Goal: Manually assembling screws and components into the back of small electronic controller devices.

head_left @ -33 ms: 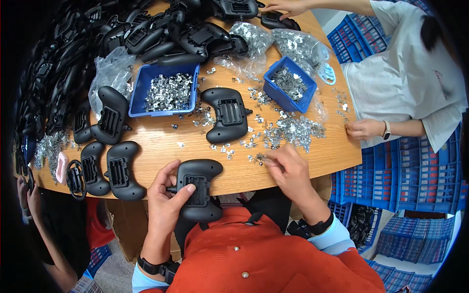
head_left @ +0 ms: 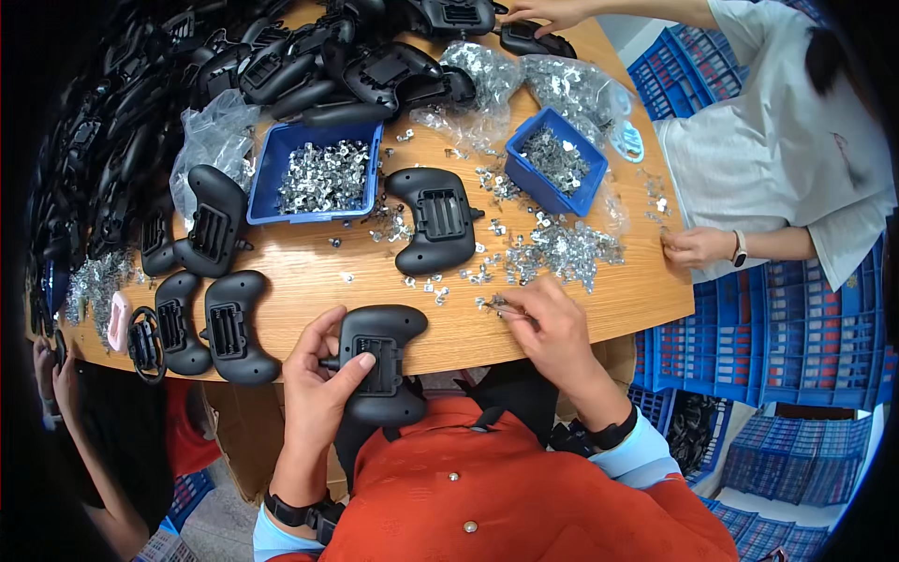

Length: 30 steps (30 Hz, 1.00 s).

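My left hand [head_left: 323,379] is closed around a black game controller [head_left: 386,323], its thumb lying across the open battery compartment. The controller is held over the table's front edge. To its right, my right hand [head_left: 548,323] pinches at a small metal clip [head_left: 498,303] on the tabletop, thumb and forefinger together; the fingers partly hide it. A loose pile of metal clips [head_left: 567,251] lies just beyond that hand. Another black controller [head_left: 438,220] rests back-up past my left hand, with its battery slots showing and clips scattered around it.
A blue bin [head_left: 267,178] and a smaller tilted blue bin [head_left: 585,192] hold metal clips, with plastic bags of clips [head_left: 571,89] behind. Black controllers [head_left: 239,328] lie at left and heap up at far left. A co-worker's hand [head_left: 695,248] rests at the right edge.
My right hand has shifted slightly left, its fingertips now closed at the small metal clip. My left hand and the controller have stayed put.
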Available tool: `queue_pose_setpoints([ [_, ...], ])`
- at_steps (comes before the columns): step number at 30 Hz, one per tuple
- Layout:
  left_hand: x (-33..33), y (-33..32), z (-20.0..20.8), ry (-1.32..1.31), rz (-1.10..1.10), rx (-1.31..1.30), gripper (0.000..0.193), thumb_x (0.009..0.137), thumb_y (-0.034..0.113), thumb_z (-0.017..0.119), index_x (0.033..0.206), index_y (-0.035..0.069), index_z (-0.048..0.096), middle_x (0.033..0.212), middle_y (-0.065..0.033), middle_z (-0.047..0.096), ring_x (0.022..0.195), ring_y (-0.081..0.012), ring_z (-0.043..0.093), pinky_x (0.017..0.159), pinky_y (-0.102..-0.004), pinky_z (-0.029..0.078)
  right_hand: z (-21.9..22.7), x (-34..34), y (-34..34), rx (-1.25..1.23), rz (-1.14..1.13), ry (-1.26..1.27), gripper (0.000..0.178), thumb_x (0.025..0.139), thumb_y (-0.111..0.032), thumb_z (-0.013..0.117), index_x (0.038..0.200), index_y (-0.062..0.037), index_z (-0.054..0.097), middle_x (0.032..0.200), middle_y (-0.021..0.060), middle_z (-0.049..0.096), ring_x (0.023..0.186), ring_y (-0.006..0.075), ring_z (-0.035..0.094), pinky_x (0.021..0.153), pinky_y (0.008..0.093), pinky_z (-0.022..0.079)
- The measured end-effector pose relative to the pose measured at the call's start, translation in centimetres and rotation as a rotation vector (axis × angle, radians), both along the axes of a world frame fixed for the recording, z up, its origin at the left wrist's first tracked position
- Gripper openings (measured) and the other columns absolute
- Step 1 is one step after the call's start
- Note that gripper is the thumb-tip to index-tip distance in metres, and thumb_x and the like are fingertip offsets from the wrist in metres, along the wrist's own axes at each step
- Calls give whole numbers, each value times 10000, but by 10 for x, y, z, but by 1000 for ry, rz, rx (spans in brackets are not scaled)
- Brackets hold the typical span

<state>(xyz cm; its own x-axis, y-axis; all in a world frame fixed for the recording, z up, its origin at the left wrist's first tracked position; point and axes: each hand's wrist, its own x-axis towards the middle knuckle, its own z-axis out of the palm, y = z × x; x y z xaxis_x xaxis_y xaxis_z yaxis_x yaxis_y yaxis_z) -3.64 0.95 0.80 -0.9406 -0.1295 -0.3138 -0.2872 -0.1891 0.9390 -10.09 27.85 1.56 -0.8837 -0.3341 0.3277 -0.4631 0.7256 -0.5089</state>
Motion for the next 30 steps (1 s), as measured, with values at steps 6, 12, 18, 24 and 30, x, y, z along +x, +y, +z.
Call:
queue_pose_setpoints([
  [6,1,0,-1,-12,10,-13,573,782,-16,707,1304,-40,472,830,-30,606,766,-91,610,691,-210,500,-4,-8,-22,122,34,-5,123,756,-74,704,866,-75,649,776,66,548,648,261,613,561,364,502],
  [12,1,-3,-2,13,-14,-62,542,797,4,677,1305,-12,488,827,13,537,725,-42,509,617,-179,430,10,-7,-53,-151,188,-100,98,760,-30,686,841,-46,633,811,77,610,679,244,633,574,336,505],
  [18,3,-6,-5,-8,-37,42,558,793,-29,633,1327,-15,471,856,8,530,777,-49,511,691,-185,431,5,-2,-89,-322,382,-230,134,738,6,697,815,-12,589,826,98,618,691,240,630,594,315,504],
  [24,3,-8,-7,3,-39,90,556,806,-34,644,1330,-18,460,860,1,539,776,-48,515,687,-180,431,8,-4,-97,-228,422,-224,161,721,16,690,839,-19,586,812,98,593,678,255,617,572,335,492],
  [30,4,-9,-9,11,-43,101,562,808,-58,637,1335,-23,447,865,0,538,773,-40,514,674,-174,442,9,-4,-99,-169,440,-182,167,735,-2,694,871,-28,601,824,97,599,687,265,622,570,338,495],
])
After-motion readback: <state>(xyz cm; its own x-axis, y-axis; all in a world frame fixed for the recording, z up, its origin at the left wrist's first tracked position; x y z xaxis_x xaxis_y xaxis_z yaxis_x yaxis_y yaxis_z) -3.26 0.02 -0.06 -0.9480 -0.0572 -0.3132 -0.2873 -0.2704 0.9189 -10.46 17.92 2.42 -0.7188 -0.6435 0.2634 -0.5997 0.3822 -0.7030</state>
